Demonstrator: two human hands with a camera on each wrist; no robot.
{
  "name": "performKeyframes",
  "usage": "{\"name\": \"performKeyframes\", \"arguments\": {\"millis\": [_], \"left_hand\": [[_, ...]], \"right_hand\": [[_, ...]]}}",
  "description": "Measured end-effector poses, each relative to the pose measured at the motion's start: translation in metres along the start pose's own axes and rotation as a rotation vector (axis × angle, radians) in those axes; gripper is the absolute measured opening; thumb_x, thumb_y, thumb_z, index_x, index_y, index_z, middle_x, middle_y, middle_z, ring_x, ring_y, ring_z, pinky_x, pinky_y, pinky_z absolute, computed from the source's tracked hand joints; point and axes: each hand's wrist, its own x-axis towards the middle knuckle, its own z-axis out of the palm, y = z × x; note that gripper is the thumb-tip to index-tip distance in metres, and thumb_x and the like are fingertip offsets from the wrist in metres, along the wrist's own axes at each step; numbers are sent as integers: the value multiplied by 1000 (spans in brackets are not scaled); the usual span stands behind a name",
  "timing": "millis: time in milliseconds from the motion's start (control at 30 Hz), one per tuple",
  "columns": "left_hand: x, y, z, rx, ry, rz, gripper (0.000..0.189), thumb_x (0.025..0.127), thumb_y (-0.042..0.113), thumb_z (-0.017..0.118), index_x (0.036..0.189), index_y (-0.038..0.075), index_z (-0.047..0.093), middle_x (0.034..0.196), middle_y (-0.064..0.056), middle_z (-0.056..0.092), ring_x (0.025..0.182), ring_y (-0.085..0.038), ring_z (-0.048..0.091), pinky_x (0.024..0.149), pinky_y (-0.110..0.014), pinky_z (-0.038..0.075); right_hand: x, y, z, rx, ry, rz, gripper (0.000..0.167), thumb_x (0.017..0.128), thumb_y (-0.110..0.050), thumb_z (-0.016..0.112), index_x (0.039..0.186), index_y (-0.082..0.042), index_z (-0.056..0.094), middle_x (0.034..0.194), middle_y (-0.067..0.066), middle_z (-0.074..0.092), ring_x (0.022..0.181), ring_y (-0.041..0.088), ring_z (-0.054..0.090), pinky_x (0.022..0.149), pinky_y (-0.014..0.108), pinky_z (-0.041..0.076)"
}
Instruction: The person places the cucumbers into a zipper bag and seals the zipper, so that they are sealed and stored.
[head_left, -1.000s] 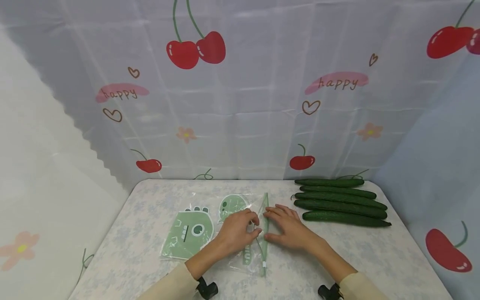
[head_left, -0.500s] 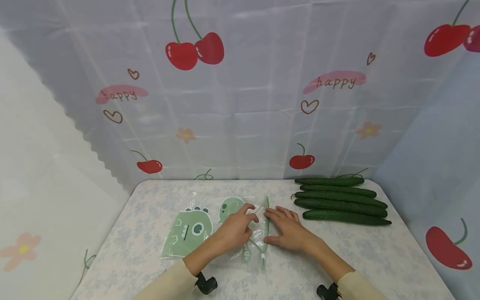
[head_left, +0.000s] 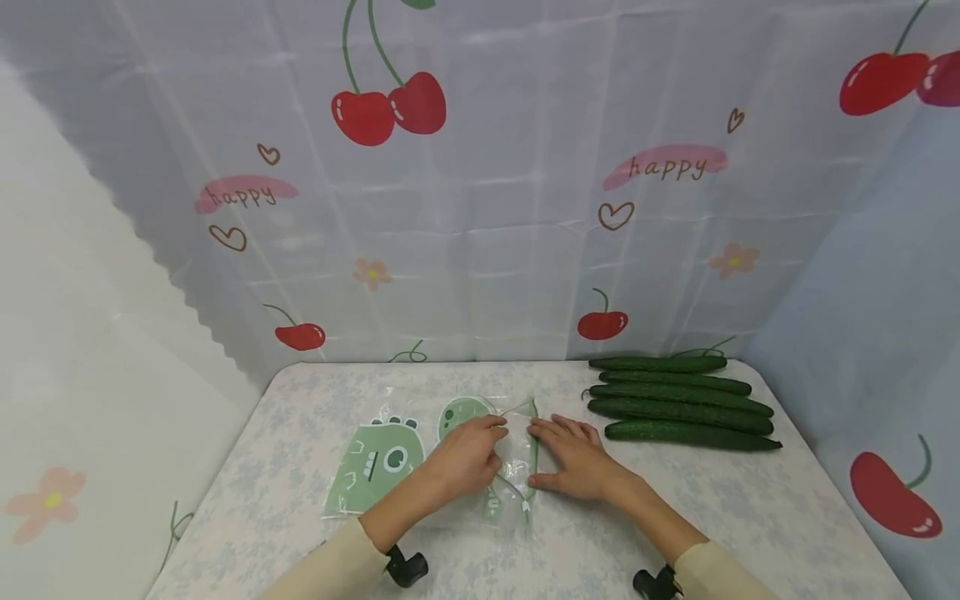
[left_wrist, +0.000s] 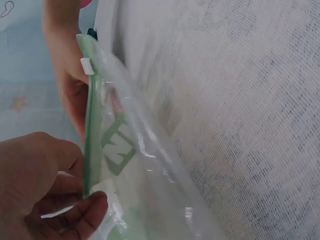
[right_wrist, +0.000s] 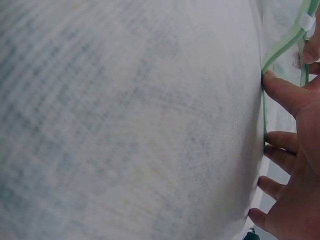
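A clear plastic slider bag (head_left: 375,475) with green dinosaur prints lies flat on the table, its green-edged mouth toward the right. My left hand (head_left: 461,457) pinches one green edge of that mouth between thumb and fingers, drawing it left and up. The mouth gapes between the two edges. My right hand (head_left: 573,458) rests on the table with fingers spread, its thumb and fingertips pressing the other edge down, as the right wrist view shows too. A white slider (left_wrist: 87,66) sits at the near end of the green strip.
Several long dark green cucumbers (head_left: 686,414) lie side by side at the back right of the table (head_left: 750,517). Behind stands a pale curtain (head_left: 480,192) printed with cherries, and a similar sheet hangs at each side.
My left hand has drawn the pinched edge farther left, so the bag's mouth gapes wider. My right hand has stayed in place on the other edge.
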Motion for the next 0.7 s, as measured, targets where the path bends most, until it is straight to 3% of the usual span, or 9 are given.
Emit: {"name": "performKeyframes", "arguments": {"millis": [133, 267, 367, 467, 600, 700], "left_hand": [[1, 2, 2, -17, -26, -97, 64, 95, 30, 80, 150, 2, 62, 162, -10, 57, 141, -31, 63, 110, -46, 59], [2, 4, 6, 9, -26, -126, 65, 91, 29, 83, 148, 4, 64, 163, -7, 55, 130, -31, 70, 95, -46, 64], [2, 4, 9, 28, -10, -108, 60, 89, 23, 82, 144, 5, 67, 161, -5, 57, 121, -31, 74, 86, -44, 65], [1, 3, 10, 21, -20, -62, 59, 89, 17, 80, 146, 6, 67, 160, -1, 58, 124, -29, 73, 86, -42, 65], [1, 2, 13, 10, -66, 2, 58, 92, 12, 76, 149, 8, 65, 158, 0, 60, 129, -25, 70, 96, -41, 63], [3, 1, 15, -22, -74, -3, 56, 92, 10, 74, 147, 5, 65, 155, -5, 64, 134, -26, 68, 107, -42, 59]], "right_hand": [[0, 0, 0, 5, -5, 7, 84, 93, -54, 80, 162, -15, 50, 173, 4, 43, 164, 42, 28, 125, 76, 18], [0, 0, 0, 10, 0, 2, 84, 93, -54, 80, 162, -15, 50, 173, 4, 43, 164, 42, 28, 125, 76, 18], [0, 0, 0, 9, 4, -2, 84, 93, -55, 80, 162, -16, 50, 173, 4, 43, 164, 42, 28, 124, 77, 18], [0, 0, 0, 6, 1, 0, 84, 93, -55, 80, 162, -16, 50, 173, 4, 43, 164, 42, 28, 124, 77, 19], [0, 0, 0, 9, -3, 4, 84, 93, -55, 80, 161, -17, 50, 173, 4, 43, 164, 41, 28, 124, 77, 18], [0, 2, 0, 12, -3, 1, 84, 93, -55, 80, 161, -17, 50, 173, 4, 42, 164, 41, 28, 125, 77, 18]]}}
